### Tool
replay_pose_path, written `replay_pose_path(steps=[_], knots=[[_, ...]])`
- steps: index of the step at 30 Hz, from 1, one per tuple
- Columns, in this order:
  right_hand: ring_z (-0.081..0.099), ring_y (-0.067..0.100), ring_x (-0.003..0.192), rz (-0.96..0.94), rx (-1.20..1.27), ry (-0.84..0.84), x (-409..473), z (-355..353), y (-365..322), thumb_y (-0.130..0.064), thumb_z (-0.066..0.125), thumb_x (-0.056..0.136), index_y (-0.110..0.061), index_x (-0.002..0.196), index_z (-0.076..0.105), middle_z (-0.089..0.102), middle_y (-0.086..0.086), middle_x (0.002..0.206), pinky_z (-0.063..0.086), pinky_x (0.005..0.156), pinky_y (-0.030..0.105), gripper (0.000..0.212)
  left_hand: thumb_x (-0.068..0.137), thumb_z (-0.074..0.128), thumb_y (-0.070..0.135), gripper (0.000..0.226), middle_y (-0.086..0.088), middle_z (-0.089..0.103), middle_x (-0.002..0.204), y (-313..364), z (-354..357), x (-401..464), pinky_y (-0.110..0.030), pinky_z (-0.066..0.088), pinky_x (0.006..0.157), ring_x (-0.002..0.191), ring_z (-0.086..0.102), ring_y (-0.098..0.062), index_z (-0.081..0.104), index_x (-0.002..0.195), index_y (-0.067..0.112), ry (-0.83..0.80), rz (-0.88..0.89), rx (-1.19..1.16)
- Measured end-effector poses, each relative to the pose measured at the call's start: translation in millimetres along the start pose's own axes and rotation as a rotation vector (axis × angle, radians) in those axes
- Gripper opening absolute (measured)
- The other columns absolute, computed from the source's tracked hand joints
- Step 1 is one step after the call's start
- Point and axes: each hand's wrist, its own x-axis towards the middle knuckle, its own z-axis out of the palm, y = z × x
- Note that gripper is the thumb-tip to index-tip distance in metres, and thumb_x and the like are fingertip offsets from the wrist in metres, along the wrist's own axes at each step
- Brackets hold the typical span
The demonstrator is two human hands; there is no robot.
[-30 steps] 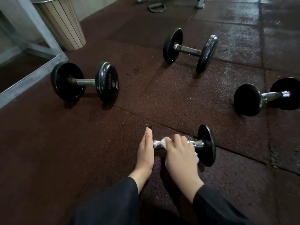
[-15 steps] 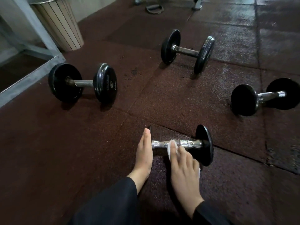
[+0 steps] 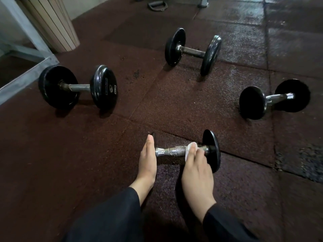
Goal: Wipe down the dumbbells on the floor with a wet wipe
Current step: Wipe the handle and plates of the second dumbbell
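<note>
The nearest dumbbell, with a chrome knurled handle and black plates, lies on the floor in front of me. My left hand presses flat, fingers straight, against its left plate, which it mostly hides. My right hand holds a white wet wipe wrapped over the right end of the handle, close to the right plate. Three more dumbbells lie around: one at the left, one at the back and one at the right.
The floor is dark rubber tiles, shiny at the back right. A slatted wooden bin and a grey metal frame stand at the far left. A cable handle attachment lies at the top edge.
My right hand has slid the wipe along the handle from the left part to the right end. My left hand has stayed against the left plate.
</note>
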Motion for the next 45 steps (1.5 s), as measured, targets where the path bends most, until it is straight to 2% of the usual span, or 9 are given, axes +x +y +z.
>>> replay_pose_path(steps=[15,20,24,28,30,32,35,41,45], knots=[[0.055,0.017,0.048,-0.083,-0.056,-0.14,28,-22,-14,-0.008,0.024,0.077,-0.005,0.075,0.065,0.056,0.009,0.067,0.028,0.034,0.016,0.041,0.099,0.029,0.042,0.053,-0.004,0.042,0.146,4,-1,-2,-0.026,0.024,0.114,0.136,0.037,-0.014,0.041,0.14,0.011,0.002,0.011,0.015],[0.058,0.021,0.04,0.036,-0.07,-0.222,11,-22,5,-0.009,0.046,0.07,0.009,0.099,0.068,0.063,0.018,0.069,0.034,0.028,0.018,0.04,0.098,0.029,0.044,0.055,-0.003,0.043,0.146,-1,-2,-4,-0.032,0.025,0.117,0.136,0.037,-0.013,0.041,0.141,0.012,-0.019,0.012,0.005],[0.061,0.01,0.083,0.046,-0.203,-0.392,12,-18,-7,-0.003,0.032,0.083,0.013,0.133,0.038,0.059,0.013,0.116,0.028,0.038,0.02,0.053,0.098,0.029,0.043,0.055,-0.002,0.042,0.146,-1,-2,-2,-0.029,0.024,0.116,0.136,0.037,-0.013,0.041,0.141,0.011,-0.009,0.013,0.001],[0.055,0.012,0.051,-0.174,-0.467,-0.476,1,-11,1,0.003,0.025,0.068,0.005,0.105,0.067,0.071,0.017,0.087,0.013,0.035,0.015,0.055,0.098,0.03,0.044,0.055,-0.004,0.044,0.145,1,-1,-2,-0.033,0.026,0.116,0.135,0.039,-0.015,0.042,0.14,0.011,-0.01,-0.009,-0.008],[0.06,0.015,0.067,-0.21,-0.619,-0.617,-1,-19,5,0.017,0.024,0.069,0.03,0.112,0.045,0.06,0.037,0.103,0.022,0.036,0.017,0.05,0.098,0.03,0.044,0.055,-0.005,0.045,0.145,-1,-1,-1,-0.034,0.026,0.116,0.134,0.04,-0.015,0.042,0.14,0.011,-0.01,-0.005,-0.008],[0.057,0.02,0.103,-0.11,-0.544,-0.342,12,-23,2,0.017,0.02,0.08,0.035,0.126,0.005,0.033,0.045,0.13,0.045,0.056,0.019,0.051,0.098,0.03,0.044,0.055,-0.004,0.044,0.145,0,-1,-2,-0.034,0.026,0.116,0.135,0.039,-0.015,0.042,0.141,0.011,-0.008,-0.01,-0.009],[0.053,0.026,0.112,-0.208,-0.528,-0.344,35,-25,0,0.011,0.013,0.076,0.03,0.13,0.009,0.026,0.044,0.138,0.046,0.079,0.021,0.057,0.098,0.031,0.043,0.055,-0.004,0.044,0.145,0,-1,-1,-0.034,0.026,0.116,0.135,0.039,-0.014,0.041,0.141,0.011,-0.02,-0.008,-0.024],[0.057,0.015,0.041,-0.009,-0.194,-0.472,-1,-21,10,-0.005,0.055,0.055,0.018,0.105,0.062,0.066,0.024,0.072,0.022,0.03,0.007,0.055,0.098,0.03,0.044,0.055,-0.004,0.044,0.145,-1,-2,-2,-0.034,0.026,0.116,0.135,0.039,-0.014,0.042,0.141,0.011,-0.022,0.0,-0.011],[0.057,0.027,0.105,-0.154,-0.393,-0.412,16,-33,4,0.007,0.036,0.083,0.024,0.135,0.012,0.037,0.039,0.134,0.053,0.068,0.02,0.06,0.098,0.031,0.042,0.054,-0.003,0.044,0.145,-1,-2,0,-0.033,0.025,0.117,0.135,0.039,-0.013,0.042,0.141,0.01,-0.02,-0.004,-0.017]])
